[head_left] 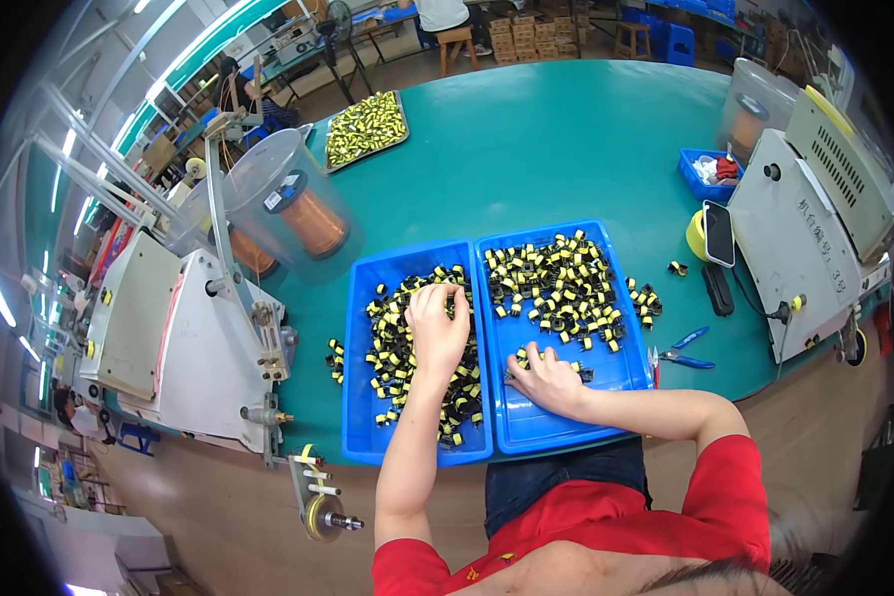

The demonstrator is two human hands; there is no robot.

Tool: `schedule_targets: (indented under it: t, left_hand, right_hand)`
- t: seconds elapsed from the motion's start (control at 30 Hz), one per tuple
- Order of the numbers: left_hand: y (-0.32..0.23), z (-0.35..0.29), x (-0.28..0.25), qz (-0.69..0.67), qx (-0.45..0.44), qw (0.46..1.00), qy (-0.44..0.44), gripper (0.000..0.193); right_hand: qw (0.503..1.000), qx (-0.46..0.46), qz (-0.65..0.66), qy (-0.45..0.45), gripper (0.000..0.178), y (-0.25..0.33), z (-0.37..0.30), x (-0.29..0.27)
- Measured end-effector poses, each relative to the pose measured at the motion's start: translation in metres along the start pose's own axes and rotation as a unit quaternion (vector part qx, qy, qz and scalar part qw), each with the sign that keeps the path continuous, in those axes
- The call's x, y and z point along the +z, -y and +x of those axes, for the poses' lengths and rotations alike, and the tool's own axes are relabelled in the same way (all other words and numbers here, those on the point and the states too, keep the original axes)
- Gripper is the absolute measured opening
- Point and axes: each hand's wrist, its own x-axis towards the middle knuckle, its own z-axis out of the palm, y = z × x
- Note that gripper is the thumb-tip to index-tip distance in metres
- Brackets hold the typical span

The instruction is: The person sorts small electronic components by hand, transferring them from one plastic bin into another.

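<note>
Two blue plastic trays stand side by side in front of me, the left tray [361, 422] and the right tray [621, 372]. Both hold small black coil bobbins wrapped with yellow tape; a heap of bobbins [392, 348] fills much of the left one. My left hand [437, 326] is over that heap, its fingers curled together and pointing down; whatever they hold is hidden beneath them. Inside the right tray, my right hand [548, 382] rests low with fingers apart and bent, touching a few bobbins at its near side. Farther up that tray lies another pile of bobbins [566, 283].
Grey machines [209, 348] [800, 228] flank the green table [526, 129]. Copper wire spools [313, 219] stand inside clear cylinders at left. A metal tray [368, 129] of yellow parts lies far off. Blue-handled cutters [687, 358], a phone [718, 233] and loose bobbins [644, 301] are at right.
</note>
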Motion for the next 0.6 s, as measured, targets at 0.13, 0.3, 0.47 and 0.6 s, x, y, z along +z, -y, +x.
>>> schedule_targets:
  t: [0.13,0.3,0.47,0.6]
  left_hand:
    - [0.001,-0.001,0.001,-0.001,-0.006,1.000,0.004,0.010]
    - [0.003,-0.001,0.001,-0.019,-0.025,0.999,0.010,0.010]
    - [-0.010,0.001,-0.003,-0.081,-0.073,0.993,0.045,0.017]
    - [-0.013,-0.005,-0.002,-0.330,-0.234,0.889,0.217,0.027]
  right_hand:
    - [0.999,0.022,0.024,-0.004,0.039,-0.001,0.002,-0.003]
    - [0.976,0.130,0.143,0.097,0.035,-0.010,0.020,-0.026]
    - [0.787,0.319,0.512,0.124,0.046,-0.044,0.044,-0.028]
    - [0.460,0.432,0.754,0.183,0.047,-0.056,0.055,-0.065]
